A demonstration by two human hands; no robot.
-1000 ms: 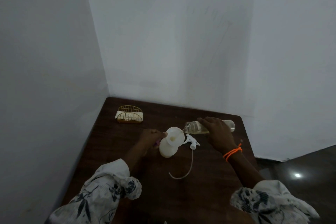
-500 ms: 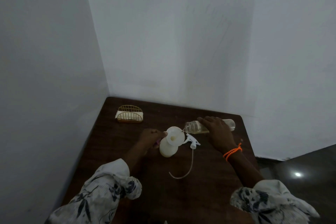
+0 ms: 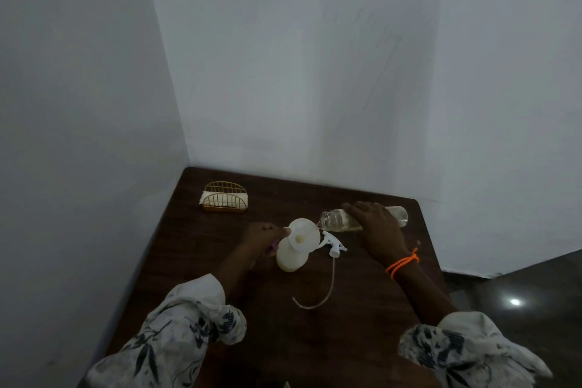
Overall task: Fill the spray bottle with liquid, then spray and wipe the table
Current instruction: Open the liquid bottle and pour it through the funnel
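The filling step is under way and, by my judgement, not finished: the clear plastic bottle of pale liquid (image 3: 362, 219) lies tipped nearly level, its mouth at the rim of the white funnel (image 3: 304, 234) that sits in the neck of the squat cream-white plastic spray bottle (image 3: 291, 257), and liquid remains inside it. The white trigger spray head with its long thin dip tube (image 3: 334, 245) lies loose on the dark brown wooden table (image 3: 346, 340), just to the right of the spray bottle, so refitting it is yet to come, as are spraying and wiping. The gold wire holder with white napkins (image 3: 224, 201) stands untouched at the far left corner.

The right hand (image 3: 378, 230) reaches forward palm down, fingers wrapped over the clear bottle's middle, an orange bead bracelet (image 3: 403, 263) at the wrist. The left hand (image 3: 261, 236) rests beside the spray bottle, fingertips pinched to the funnel's left rim, steadying it; something small and pink shows under the hand, too dim to identify
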